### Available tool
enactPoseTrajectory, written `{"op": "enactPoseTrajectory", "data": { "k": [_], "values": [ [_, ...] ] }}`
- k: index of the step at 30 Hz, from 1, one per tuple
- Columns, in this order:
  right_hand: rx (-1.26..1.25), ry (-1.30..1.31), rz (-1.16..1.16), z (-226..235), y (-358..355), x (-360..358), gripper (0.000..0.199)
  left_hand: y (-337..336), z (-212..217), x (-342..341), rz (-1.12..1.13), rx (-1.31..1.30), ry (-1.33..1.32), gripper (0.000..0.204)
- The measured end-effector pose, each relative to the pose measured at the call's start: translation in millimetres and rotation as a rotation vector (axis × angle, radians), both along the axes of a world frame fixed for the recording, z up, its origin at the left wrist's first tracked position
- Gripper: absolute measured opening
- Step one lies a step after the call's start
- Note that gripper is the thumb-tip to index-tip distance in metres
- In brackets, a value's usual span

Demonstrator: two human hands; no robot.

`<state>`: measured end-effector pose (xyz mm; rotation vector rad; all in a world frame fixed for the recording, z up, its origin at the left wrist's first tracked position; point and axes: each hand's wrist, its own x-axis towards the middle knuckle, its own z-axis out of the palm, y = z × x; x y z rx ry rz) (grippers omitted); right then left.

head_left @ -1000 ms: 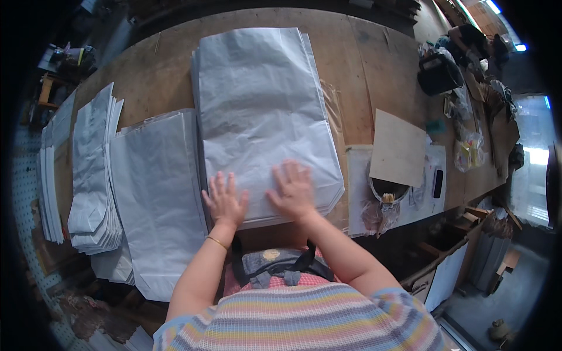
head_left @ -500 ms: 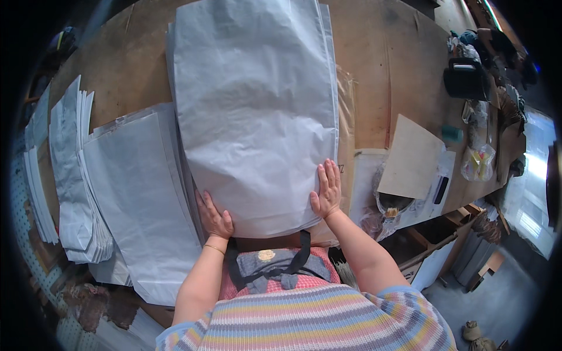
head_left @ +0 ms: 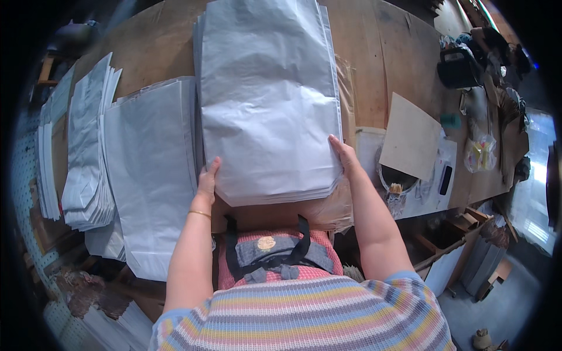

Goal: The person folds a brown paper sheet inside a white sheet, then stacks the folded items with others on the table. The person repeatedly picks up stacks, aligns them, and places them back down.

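Note:
A thick stack of large white paper bags [head_left: 269, 111] lies on the table before me, its near corners cut at a slant and several layered edges showing at the front. My left hand [head_left: 208, 180] grips the stack's left side near the front, thumb up along the edge. Opposite it, my right hand [head_left: 345, 155] holds the right side, with the fingers mostly hidden at the edge. Brown wrapping [head_left: 336, 213] shows under the stack's near end and along its right.
To the left lie another white bag stack [head_left: 149, 175] and a folded bundle [head_left: 88, 152]. On the right are a beige board [head_left: 410, 137] over a round container, a brush [head_left: 396, 190], a dark phone-like object [head_left: 446, 180] and a black bin [head_left: 459, 67].
Both hands have gone from lying flat against the stack to gripping its sides. The stack's near edge now sits farther from my body, and its layers show more.

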<state>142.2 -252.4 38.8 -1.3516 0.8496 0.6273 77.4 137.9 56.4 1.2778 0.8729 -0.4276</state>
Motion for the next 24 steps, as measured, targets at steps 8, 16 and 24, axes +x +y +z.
{"op": "enactPoseTrajectory", "data": {
  "k": [8,16,24],
  "values": [
    [-0.491,-0.146,0.342,10.7,-2.2,-60.5,0.069,8.8,-20.9,-59.4,-0.079,0.209,-0.067,0.077],
    [-0.884,-0.968,1.443,118.3,83.0,-119.0,0.081,-11.7,48.0,-79.4,-0.494,0.982,-0.383,0.065],
    [-0.891,-1.161,1.41,102.0,85.4,-115.1,0.075,-0.3,35.3,-61.1,-0.14,0.658,-0.498,0.041]
  ]
}}
